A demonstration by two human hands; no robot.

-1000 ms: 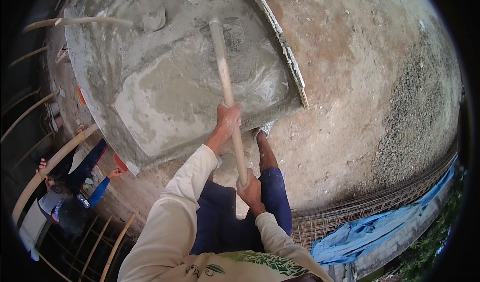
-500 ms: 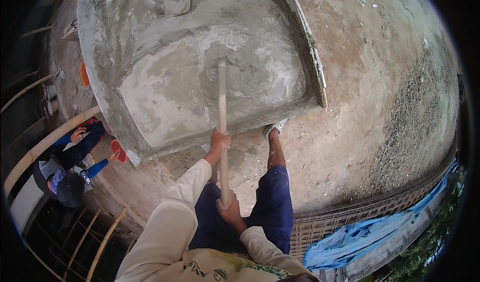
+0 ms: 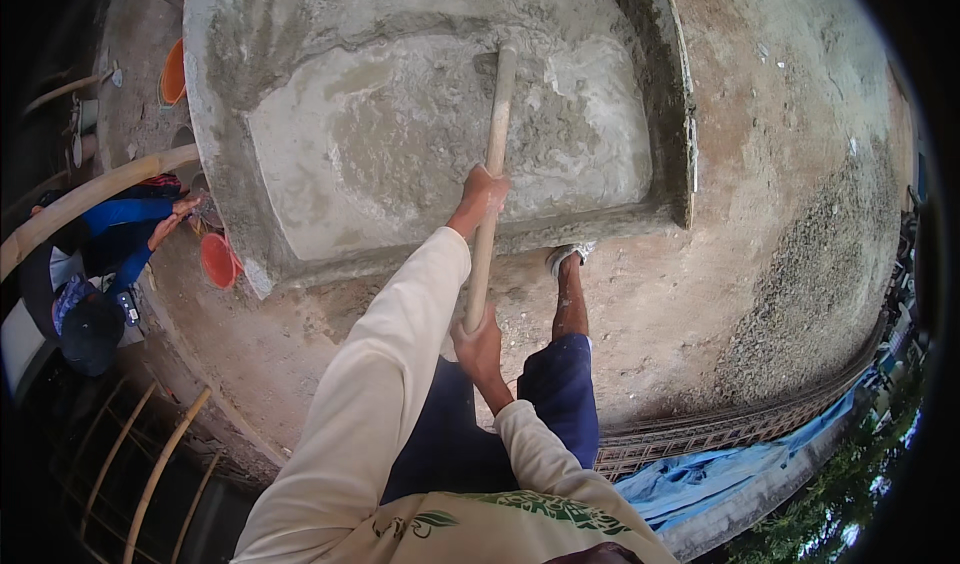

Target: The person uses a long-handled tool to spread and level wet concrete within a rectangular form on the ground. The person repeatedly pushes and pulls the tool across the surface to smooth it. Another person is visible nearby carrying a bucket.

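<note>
The left hand [image 3: 482,192] and the right hand [image 3: 478,334] both clench the long wooden handle [image 3: 490,184], whose head sits at 12 o'clock in the wet mortar [image 3: 400,134]. The mix looks heavy and sticky; a wide-spaced grip suits.

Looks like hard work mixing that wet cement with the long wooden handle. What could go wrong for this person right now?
Splashing: the wooden handle is sunk in the wet mortar, and a hard pull by the left hand and right hand could fling it onto the bare leg. The foot stands right at the edge of the mixing bed, so the tool might strike it. Another person crouches close by, possibly within splash range.
</note>
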